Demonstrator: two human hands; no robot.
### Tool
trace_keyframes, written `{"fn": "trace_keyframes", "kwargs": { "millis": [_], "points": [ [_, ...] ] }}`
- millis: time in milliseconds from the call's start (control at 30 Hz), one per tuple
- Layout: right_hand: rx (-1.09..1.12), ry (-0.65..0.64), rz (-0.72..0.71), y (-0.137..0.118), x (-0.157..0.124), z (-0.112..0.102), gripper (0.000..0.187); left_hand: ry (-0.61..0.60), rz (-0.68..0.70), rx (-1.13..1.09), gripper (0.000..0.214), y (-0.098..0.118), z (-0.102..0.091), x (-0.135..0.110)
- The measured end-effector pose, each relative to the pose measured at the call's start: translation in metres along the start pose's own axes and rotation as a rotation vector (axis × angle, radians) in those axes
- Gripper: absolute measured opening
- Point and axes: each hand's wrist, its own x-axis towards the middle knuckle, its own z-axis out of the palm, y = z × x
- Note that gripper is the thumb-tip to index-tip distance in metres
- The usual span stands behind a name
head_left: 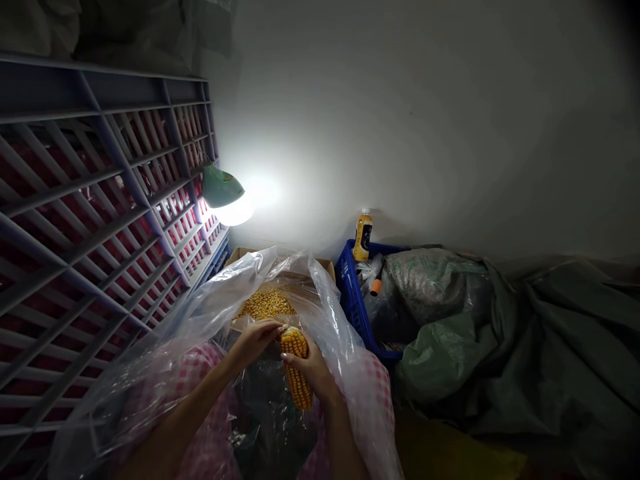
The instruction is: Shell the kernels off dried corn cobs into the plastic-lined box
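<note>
A yellow corn cob is gripped in my right hand, its kernels still in rows along most of its length. My left hand is at the cob's upper end, fingers pinched together against it; whether a loose kernel is between them is too small to make out. Beyond my hands, loose corn kernels lie heaped inside a clear plastic bag. The bag lines a cardboard box and spreads over my lap, covering pink checked cloth.
Slatted plastic crates rise on the left, with a lit green lamp hooked on them. To the right, a blue basket holds bags and a yellow drink bottle. Green sacks lie further right along the wall.
</note>
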Motion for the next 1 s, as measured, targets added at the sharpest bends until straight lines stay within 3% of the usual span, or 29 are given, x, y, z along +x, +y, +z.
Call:
{"fn": "trace_keyframes", "kwargs": {
  "millis": [133, 333, 633, 833, 1000],
  "points": [
    [0.049, -0.038, 0.075, -0.003, -0.003, 0.002, 0.050, 0.078, -0.090, -0.072, 0.029, -0.004, -0.002, 0.000],
    [0.152, -0.074, 0.116, -0.001, -0.005, 0.001, 0.052, -0.066, 0.146, -0.107, 0.024, 0.004, -0.014, -0.002],
    [0.214, -0.079, 0.168, 0.000, -0.009, -0.001, 0.051, -0.168, 0.258, -0.012, 0.025, 0.014, -0.019, -0.007],
    [0.226, -0.080, 0.183, 0.005, -0.008, -0.002, 0.050, -0.061, 0.333, 0.036, 0.025, 0.014, -0.010, -0.013],
    [0.158, -0.124, 0.174, -0.001, -0.010, 0.002, 0.049, 0.078, 0.121, 0.000, 0.022, 0.000, 0.011, -0.009]
  ]
}}
